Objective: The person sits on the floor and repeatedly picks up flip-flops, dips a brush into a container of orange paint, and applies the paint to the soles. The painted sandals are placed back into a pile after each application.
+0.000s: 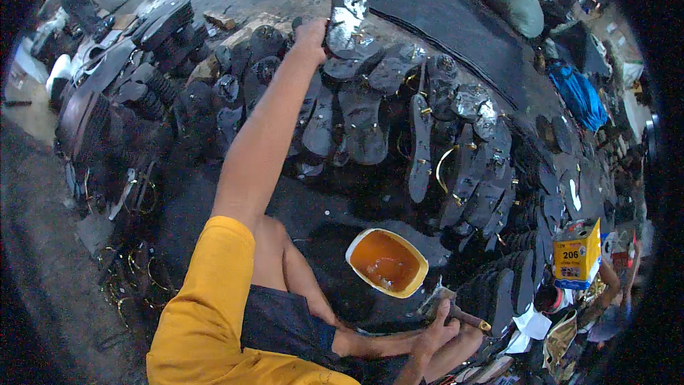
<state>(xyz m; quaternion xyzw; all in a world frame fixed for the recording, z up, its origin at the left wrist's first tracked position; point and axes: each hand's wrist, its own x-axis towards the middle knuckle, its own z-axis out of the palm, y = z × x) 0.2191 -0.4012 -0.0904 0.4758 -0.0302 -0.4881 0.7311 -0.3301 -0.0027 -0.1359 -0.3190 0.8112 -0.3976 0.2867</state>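
My left arm reaches far forward. The left hand [311, 39] grips the edge of a dark shoe sole [347, 23] with a shiny patch on top; its fingertips are partly hidden. Low on the right, by my bent leg, my right hand [433, 331] is closed round a flat brush [467, 319], its wide end pointing toward the bowl. Just left of that brush stands a pale-rimmed bowl [349, 251] holding orange-brown liquid. Several dark sandal soles [367, 125] with small gold-coloured fittings lie in an arc beyond the bowl.
Stacked soles [100, 128] rise at the left, and more rows run down the right. A yellow tin [577, 253] stands at the right, near another person's arm [609, 289]. Dark sheets [442, 21] lie at the back, with a blue bag [577, 96] to their right.
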